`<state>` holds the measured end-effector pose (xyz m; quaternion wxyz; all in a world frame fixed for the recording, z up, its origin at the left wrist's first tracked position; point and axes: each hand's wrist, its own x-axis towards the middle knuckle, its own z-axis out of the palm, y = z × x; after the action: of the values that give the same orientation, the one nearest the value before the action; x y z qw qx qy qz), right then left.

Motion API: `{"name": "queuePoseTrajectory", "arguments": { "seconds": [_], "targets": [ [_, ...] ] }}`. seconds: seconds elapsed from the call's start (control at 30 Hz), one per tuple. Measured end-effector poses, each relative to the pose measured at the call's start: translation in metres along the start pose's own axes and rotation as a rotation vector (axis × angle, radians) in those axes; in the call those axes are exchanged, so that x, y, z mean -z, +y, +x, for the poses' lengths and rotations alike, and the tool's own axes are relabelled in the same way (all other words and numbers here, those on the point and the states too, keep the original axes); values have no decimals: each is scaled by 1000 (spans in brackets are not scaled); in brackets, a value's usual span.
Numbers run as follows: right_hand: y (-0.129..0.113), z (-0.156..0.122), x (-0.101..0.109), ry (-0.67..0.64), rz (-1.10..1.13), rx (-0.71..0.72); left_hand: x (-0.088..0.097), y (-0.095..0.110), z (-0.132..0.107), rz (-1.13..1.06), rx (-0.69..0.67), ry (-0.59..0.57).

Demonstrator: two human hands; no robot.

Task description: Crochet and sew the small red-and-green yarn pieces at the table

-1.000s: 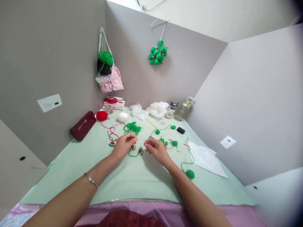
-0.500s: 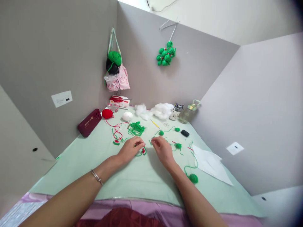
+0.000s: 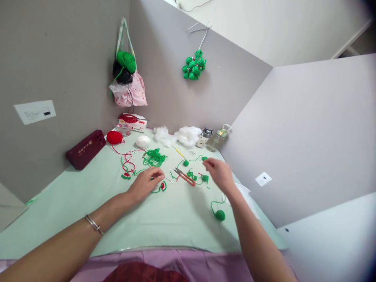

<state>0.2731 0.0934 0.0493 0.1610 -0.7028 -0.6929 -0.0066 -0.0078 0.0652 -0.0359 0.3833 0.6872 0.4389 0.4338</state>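
My left hand (image 3: 145, 182) rests on the pale green table (image 3: 164, 223), its fingers curled over a small red and green crocheted piece (image 3: 161, 186) with a green yarn tail. My right hand (image 3: 219, 173) hovers to the right above the table, fingers loosely bent, and I see nothing in it. Between the two hands lie small snips with red handles (image 3: 184, 176). Little green crocheted balls (image 3: 205, 178) with yarn tails lie under and beside my right hand. A larger green ball (image 3: 220, 215) lies near my right forearm.
At the back lie a red yarn ball (image 3: 114, 137), a white ball (image 3: 143, 141), loose green yarn (image 3: 154, 157), white stuffing (image 3: 187, 135), a jar and a bottle (image 3: 216, 141). A dark red case (image 3: 85, 149) sits left. White paper (image 3: 246, 196) lies right. Grey partitions enclose the table.
My right hand has let go of the snips, which now lie on the table, and moved right and away. My left hand stays on the crocheted piece. The camera has turned.
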Motion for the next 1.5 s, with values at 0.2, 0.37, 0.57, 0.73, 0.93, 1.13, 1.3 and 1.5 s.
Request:
{"name": "queuePoseTrajectory", "arguments": {
  "seconds": [0.2,0.37,0.57,0.73,0.93,1.13,1.3,1.5],
  "targets": [
    [66,80,-13,-59,-34,-252,-2,-2,0,-111,73,25],
    [76,84,-33,-99,132,-304,-2,-4,2,-141,77,26],
    [29,49,-9,-180,545,-97,-3,11,5,-251,72,49],
    [-45,-12,-12,-493,1376,73,-2,39,15,-375,63,33],
    [-81,-31,-36,-426,1372,152,4,35,19,-423,83,131],
    [-89,-37,-41,-386,1194,195,8,25,16,-443,70,179],
    [-89,-40,-40,-461,1302,111,17,33,11,-475,87,259],
    [-68,-33,-28,-554,1657,-135,45,36,-13,-415,127,284]
  ]
}}
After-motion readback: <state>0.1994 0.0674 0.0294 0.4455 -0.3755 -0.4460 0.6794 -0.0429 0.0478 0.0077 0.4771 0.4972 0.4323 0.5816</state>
